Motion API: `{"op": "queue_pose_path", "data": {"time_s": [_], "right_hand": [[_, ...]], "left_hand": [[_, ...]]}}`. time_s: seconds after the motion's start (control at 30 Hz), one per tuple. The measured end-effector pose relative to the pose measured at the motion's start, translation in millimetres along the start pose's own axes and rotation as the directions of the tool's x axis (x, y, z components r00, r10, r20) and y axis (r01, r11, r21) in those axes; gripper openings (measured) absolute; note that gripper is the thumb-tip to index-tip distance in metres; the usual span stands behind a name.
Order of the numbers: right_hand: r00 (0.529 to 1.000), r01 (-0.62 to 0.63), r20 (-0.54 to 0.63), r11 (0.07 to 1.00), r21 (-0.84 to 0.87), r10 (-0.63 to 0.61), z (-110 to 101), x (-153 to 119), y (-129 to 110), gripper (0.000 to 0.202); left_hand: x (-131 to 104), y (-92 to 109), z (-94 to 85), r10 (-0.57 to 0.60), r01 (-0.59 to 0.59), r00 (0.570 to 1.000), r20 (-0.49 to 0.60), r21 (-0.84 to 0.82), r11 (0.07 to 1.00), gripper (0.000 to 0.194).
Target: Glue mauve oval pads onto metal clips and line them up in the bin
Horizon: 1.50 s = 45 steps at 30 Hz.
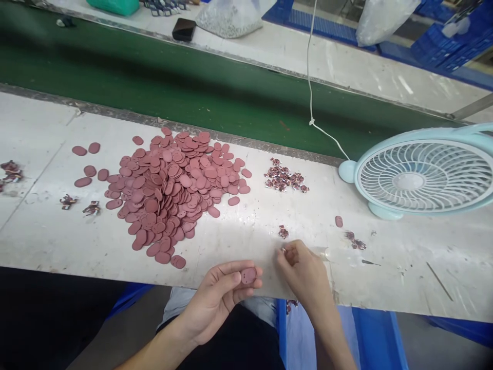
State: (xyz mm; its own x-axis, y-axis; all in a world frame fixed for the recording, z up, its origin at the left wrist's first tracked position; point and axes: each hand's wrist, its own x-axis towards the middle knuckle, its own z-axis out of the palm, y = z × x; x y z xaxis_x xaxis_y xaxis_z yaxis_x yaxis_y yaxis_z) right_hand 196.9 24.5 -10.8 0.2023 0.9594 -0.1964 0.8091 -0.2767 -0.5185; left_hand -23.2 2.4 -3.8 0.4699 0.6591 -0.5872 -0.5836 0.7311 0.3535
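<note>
Between the thumb and fingers of my left hand (225, 290) is an oval reddish-pink plate (248, 276) with small holes, held just over the table's front edge. My right hand (304, 270) is closed in a pinch low over the table, to the right of the plate. A whitish bit shows at its fingertips; the rest is hidden by the fingers. Just beyond those fingertips lies a small brown-and-white part (283, 232). Farther back is a cluster of similar small parts (285, 177). A large heap of the same oval plates (173, 185) spreads over the table to the left.
A light-blue fan (419, 174) stands at the right, its white cord (311, 77) running upward. A loose oval plate (339, 221), small parts (356, 241) and a thin rod (439, 281) lie nearby. Behind runs a green belt (231, 110). Below the edge is a blue bin (379, 334).
</note>
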Motion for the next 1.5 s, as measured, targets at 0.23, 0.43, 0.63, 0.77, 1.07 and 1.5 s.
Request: {"op": "queue_pose_path", "data": {"time_s": [0.23,0.43,0.63,0.77,1.07,1.5], "right_hand": [[0.990,0.013,0.086,0.676,0.736,-0.112,-26,-56,-2,0.022],[0.990,0.015,0.067,0.559,0.829,-0.127,-14,-69,-29,0.018],[0.988,-0.008,0.102,0.630,0.777,-0.114,-8,-68,-41,0.020],[0.986,0.013,0.106,0.696,0.718,-0.127,-10,-65,-42,0.016],[0.973,-0.136,0.224,0.648,0.749,-0.056,-14,-65,-40,0.003],[0.928,-0.274,0.369,0.596,0.754,-0.041,-17,-63,-36,0.008]], "left_hand": [[0,-6,-2.2,0.053,-0.056,0.998,0.030,0.092,0.994,0.023],[2,-15,0.3,0.186,-0.217,0.973,0.139,0.255,0.942,0.027],[1,-16,0.5,0.180,-0.224,0.969,0.169,0.294,0.929,0.028],[1,-18,-2.1,0.189,-0.226,0.971,0.147,0.303,0.926,0.028],[1,-17,-1.1,0.174,-0.199,0.976,0.135,0.207,0.958,0.026],[2,-24,-2.7,0.232,-0.233,0.972,0.043,0.323,0.917,0.010]]}}
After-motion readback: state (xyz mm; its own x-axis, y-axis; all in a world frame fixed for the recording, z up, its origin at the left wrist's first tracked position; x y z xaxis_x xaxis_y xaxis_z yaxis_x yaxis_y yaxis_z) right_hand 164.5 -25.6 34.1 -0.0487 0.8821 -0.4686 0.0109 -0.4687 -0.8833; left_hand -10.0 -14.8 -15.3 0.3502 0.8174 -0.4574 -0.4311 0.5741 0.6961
